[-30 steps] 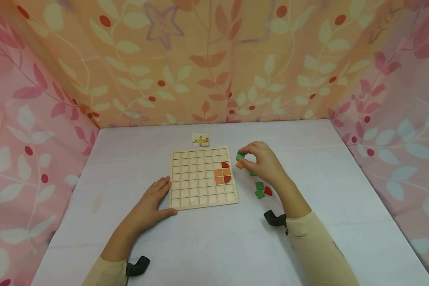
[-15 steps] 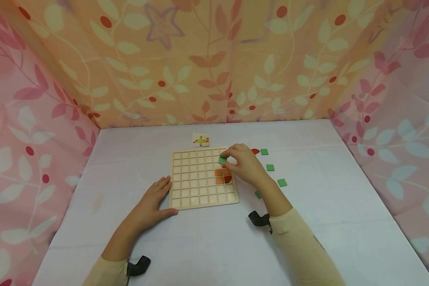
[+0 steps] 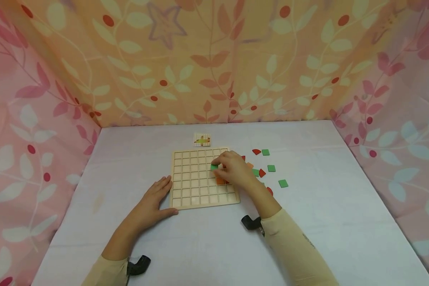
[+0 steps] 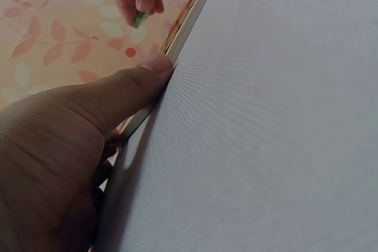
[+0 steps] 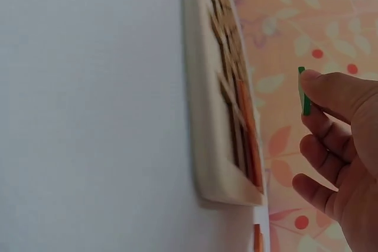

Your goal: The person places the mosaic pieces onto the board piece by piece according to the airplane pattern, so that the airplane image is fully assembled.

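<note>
One small green square (image 3: 214, 167) is pinched between the thumb and finger of your right hand (image 3: 234, 169). You hold it just above the right part of the wooden board (image 3: 194, 184), not touching it. The board lies flat near the middle of the bench (image 3: 207, 246), with little boxes all over its top. Your left hand (image 3: 151, 202) is loose: its straight fingers touch the board's left side, and its thumb touches the corner by the bench's near edge. An orange piece (image 3: 221, 181) sits in the board, partly hidden by your right hand. Between the board and the bench's right edge lie loose bits. Three green tiles (image 3: 271, 168) are the closest to that edge. A red wedge (image 3: 256, 151) lies beside the one nearest the far edge. Closer to the board you can see an orange bit (image 3: 250, 165) and more red and green ones, some partly covered by your arm. A small picture card (image 3: 202, 140) lies between the board and the far edge. Leafy cloth (image 3: 214, 59) hangs behind the bench.
</note>
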